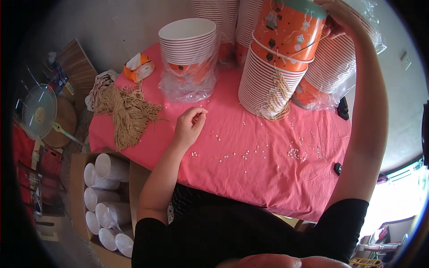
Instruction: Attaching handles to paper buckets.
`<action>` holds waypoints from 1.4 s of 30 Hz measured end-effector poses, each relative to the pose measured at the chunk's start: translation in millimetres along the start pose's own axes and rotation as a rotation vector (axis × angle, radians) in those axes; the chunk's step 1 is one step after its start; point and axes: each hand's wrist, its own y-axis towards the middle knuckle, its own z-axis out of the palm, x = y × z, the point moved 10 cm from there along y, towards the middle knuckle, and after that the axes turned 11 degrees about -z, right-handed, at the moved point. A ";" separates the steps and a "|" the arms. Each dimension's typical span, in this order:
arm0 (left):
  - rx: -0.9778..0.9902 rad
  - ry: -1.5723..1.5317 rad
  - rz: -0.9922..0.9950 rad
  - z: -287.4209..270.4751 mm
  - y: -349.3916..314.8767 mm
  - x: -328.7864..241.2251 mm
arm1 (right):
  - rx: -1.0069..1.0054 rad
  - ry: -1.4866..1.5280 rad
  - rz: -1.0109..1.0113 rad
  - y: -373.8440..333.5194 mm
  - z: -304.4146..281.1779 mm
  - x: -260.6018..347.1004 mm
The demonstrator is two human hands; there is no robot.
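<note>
My right hand (337,20) reaches up beside an orange paper bucket (290,27) with cartoon figures and a green band. Its fingers are closed on a thin tan cord (313,43) that runs across the bucket's side. That bucket sits atop a tall stack of nested, upturned buckets (261,85) with white rims. Several tan cord loops (279,94) hang down the stack's side. My left hand (191,126) is over the pink cloth, its fingers curled closed; whatever they may hold is hidden. Small white and orange beads (295,153) lie scattered on the cloth.
A pile of tan cords (127,114) lies on the pink-covered table (263,187), near an orange tissue pack (138,67). Plastic-wrapped bucket stacks (187,49) stand behind. At lower left, a cardboard box (78,178) holds wrapped cup stacks; a fan (39,111) stands beyond.
</note>
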 end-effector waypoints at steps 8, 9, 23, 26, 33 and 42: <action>0.056 0.043 -0.015 7.3 -2.2 -10.4 | 0.042 0.005 0.003 3.9 21.8 -22.6; 0.063 0.068 -0.016 8.5 -2.9 -12.6 | 0.042 0.009 0.000 4.8 23.7 -25.5; 0.053 0.087 0.017 0.2 -5.3 -14.2 | -0.083 -0.005 0.042 -27.2 22.7 -12.5; 0.040 0.069 0.024 -0.6 -5.2 -11.5 | -0.086 -0.033 0.006 -12.1 16.2 -34.5; 0.055 0.057 -0.045 5.7 -2.0 -6.8 | -0.623 -0.664 -0.743 13.2 -36.9 -22.9; 0.051 0.090 -0.004 3.0 -6.6 -15.3 | -0.233 -0.585 -1.066 -45.1 192.9 142.3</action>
